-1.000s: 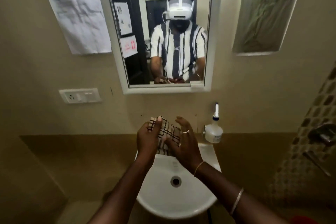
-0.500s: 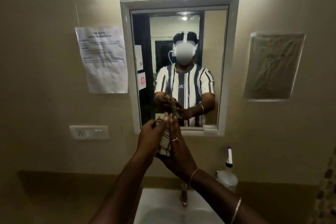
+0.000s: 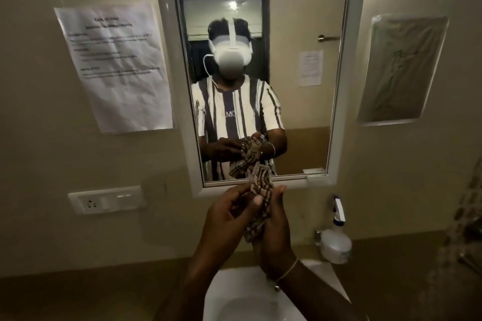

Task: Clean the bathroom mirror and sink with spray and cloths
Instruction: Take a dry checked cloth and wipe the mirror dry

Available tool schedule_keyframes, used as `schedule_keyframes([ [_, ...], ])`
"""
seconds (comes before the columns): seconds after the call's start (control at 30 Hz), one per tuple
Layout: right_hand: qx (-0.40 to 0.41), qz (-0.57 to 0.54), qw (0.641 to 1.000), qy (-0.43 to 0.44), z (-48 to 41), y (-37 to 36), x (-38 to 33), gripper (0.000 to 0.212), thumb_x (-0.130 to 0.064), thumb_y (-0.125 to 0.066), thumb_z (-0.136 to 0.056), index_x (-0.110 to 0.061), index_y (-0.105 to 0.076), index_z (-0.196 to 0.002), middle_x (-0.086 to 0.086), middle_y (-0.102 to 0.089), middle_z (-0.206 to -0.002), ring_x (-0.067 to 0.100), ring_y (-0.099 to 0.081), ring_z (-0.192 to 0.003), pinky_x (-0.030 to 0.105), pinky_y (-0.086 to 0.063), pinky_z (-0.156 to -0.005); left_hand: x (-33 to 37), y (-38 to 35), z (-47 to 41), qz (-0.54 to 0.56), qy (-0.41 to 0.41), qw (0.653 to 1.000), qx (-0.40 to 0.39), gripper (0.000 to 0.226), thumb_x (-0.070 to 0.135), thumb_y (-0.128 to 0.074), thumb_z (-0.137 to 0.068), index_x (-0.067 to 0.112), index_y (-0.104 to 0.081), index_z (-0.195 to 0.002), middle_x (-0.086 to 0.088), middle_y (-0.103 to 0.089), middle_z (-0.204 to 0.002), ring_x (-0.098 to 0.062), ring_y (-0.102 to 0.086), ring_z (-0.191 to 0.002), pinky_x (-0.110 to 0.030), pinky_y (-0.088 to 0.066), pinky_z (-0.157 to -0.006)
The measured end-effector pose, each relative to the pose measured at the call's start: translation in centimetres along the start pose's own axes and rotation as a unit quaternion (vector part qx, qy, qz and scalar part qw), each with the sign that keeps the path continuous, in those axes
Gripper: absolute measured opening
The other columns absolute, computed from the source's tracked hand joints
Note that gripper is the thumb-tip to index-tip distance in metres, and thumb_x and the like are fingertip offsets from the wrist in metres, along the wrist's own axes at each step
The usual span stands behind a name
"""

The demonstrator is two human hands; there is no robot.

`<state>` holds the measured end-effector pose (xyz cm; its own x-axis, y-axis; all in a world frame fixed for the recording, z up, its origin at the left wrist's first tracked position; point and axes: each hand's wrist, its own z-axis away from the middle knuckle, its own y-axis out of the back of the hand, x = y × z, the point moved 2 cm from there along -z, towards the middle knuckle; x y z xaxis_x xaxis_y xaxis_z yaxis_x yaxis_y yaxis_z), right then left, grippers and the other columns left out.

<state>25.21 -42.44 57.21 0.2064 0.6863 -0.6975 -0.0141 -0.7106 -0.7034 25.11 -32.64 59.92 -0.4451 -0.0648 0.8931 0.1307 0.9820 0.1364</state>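
Observation:
A checked cloth (image 3: pixel 260 190) is bunched between my two hands, just below the white-framed mirror (image 3: pixel 344 86). My left hand (image 3: pixel 229 214) pinches the cloth from the left with thumb and fingers. Cupped round its lower part from the right is my right hand (image 3: pixel 276 232), which wears a thin bracelet. The white sink (image 3: pixel 234 294) lies under my forearms at the bottom of the view. A white spray bottle (image 3: pixel 335 240) with a blue-and-white trigger stands on the ledge to the right of the sink. The mirror reflects me holding the cloth.
A printed paper sheet (image 3: pixel 114 65) is taped to the wall left of the mirror. Below it sits a switch and socket plate (image 3: pixel 104 199). A recessed niche (image 3: pixel 401 70) covered in plastic is at the right. Tiled wall and metal fittings (image 3: pixel 467 258) show at the far right.
The view has lifted from the sink toward the mirror and moved closer. My hands have risen with the cloth, which went from spread flat to bunched upright between them.

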Motion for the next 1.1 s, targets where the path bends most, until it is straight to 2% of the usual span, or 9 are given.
schedule_keyframes([
  [0.17, 0.001, -0.062, 0.997, -0.037, -0.3, 1.0, -0.6, 0.070, -0.059, -0.026, -0.103, -0.006, -0.062, -0.134, 0.019, -0.069, -0.127, 0.030, -0.068, -0.118, 0.036, -0.061, -0.084, -1.0, -0.6, -0.2, -0.190, -0.067, 0.979, 0.000, 0.052, 0.061, -0.068, -0.084, 0.053, -0.049, -0.132, 0.033, -0.050, -0.131, 0.004, -0.049, -0.128, -0.019, -0.047, -0.102],
  [0.27, 0.003, -0.052, 0.997, -0.055, -0.6, 1.5, -1.0, 0.074, -0.064, -0.028, -0.100, -0.009, -0.060, -0.137, 0.019, -0.067, -0.132, 0.032, -0.063, -0.125, 0.041, -0.058, -0.092, -1.8, -1.1, 0.1, -0.197, -0.050, 0.979, 0.005, 0.064, 0.068, -0.063, -0.081, 0.050, -0.044, -0.140, 0.026, -0.046, -0.139, 0.002, -0.043, -0.134, -0.026, -0.045, -0.109],
  [0.4, -0.001, -0.043, 0.993, -0.112, -0.2, 2.8, -1.1, 0.078, -0.068, -0.026, -0.098, -0.009, -0.059, -0.139, 0.020, -0.066, -0.133, 0.035, -0.062, -0.126, 0.049, -0.048, -0.106, -2.7, -1.7, 1.3, -0.159, -0.018, 0.987, 0.026, 0.062, 0.067, -0.066, -0.081, 0.041, -0.057, -0.137, 0.025, -0.059, -0.127, 0.001, -0.058, -0.121, -0.033, -0.054, -0.101],
  [0.47, -0.012, -0.049, 0.990, -0.135, 0.2, 3.4, -1.3, 0.079, -0.069, -0.026, -0.098, -0.011, -0.067, -0.131, 0.019, -0.069, -0.127, 0.033, -0.067, -0.119, 0.046, -0.055, -0.098, -3.0, -2.1, 1.9, -0.154, -0.013, 0.987, 0.036, 0.059, 0.062, -0.068, -0.084, 0.035, -0.062, -0.136, 0.022, -0.064, -0.126, 0.003, -0.061, -0.118, -0.032, -0.054, -0.100],
  [0.57, -0.029, -0.059, 0.985, -0.162, 0.4, 4.2, -1.4, 0.078, -0.071, -0.030, -0.095, -0.013, -0.076, -0.118, 0.017, -0.073, -0.118, 0.030, -0.072, -0.109, 0.040, -0.061, -0.082, -3.0, -2.8, 2.7, -0.164, -0.025, 0.986, 0.032, 0.037, 0.041, -0.071, -0.092, 0.048, -0.060, -0.127, 0.029, -0.065, -0.120, 0.011, -0.061, -0.113, -0.018, -0.052, -0.097],
  [0.73, -0.026, -0.055, 0.980, -0.188, 0.3, 5.5, -0.9, 0.076, -0.069, -0.040, -0.093, -0.009, -0.067, -0.130, 0.016, -0.068, -0.124, 0.031, -0.067, -0.117, 0.046, -0.056, -0.097, -4.0, -3.1, 2.8, -0.271, -0.071, 0.958, 0.061, 0.015, 0.032, -0.054, -0.104, 0.034, -0.068, -0.109, 0.017, -0.071, -0.090, 0.002, -0.066, -0.080, -0.022, -0.051, -0.067],
  [0.83, -0.054, -0.016, 0.977, -0.205, 0.6, 6.5, -0.9, 0.067, -0.060, -0.033, -0.100, -0.011, -0.063, -0.134, 0.014, -0.068, -0.127, 0.029, -0.067, -0.118, 0.046, -0.057, -0.097, -4.8, -2.7, 2.9, -0.212, -0.012, 0.972, 0.103, 0.017, 0.033, -0.051, -0.104, 0.032, -0.067, -0.097, 0.012, -0.069, -0.079, -0.005, -0.065, -0.071, -0.025, -0.049, -0.059],
  [1.0, -0.054, 0.023, 0.969, -0.241, 1.1, 8.3, -1.4, 0.046, -0.035, -0.042, -0.103, -0.009, -0.066, -0.132, 0.019, -0.067, -0.132, 0.033, -0.068, -0.117, 0.048, -0.059, -0.095, -4.9, -0.7, 2.8, 0.039, 0.192, 0.969, 0.150, 0.024, 0.030, -0.048, -0.106, 0.025, -0.071, -0.101, 0.007, -0.077, -0.091, -0.019, -0.072, -0.089, -0.043, -0.063, -0.072],
  [1.1, -0.026, 0.026, 0.960, -0.276, 0.5, 10.3, -1.5, 0.038, -0.027, -0.049, -0.102, -0.007, -0.069, -0.127, 0.022, -0.066, -0.133, 0.039, -0.064, -0.122, 0.057, -0.050, -0.104, -4.9, 0.5, 2.4, 0.106, 0.246, 0.954, 0.136, 0.028, 0.030, -0.046, -0.105, 0.022, -0.073, -0.108, 0.002, -0.079, -0.096, -0.021, -0.073, -0.091, -0.036, -0.060, -0.066],
])
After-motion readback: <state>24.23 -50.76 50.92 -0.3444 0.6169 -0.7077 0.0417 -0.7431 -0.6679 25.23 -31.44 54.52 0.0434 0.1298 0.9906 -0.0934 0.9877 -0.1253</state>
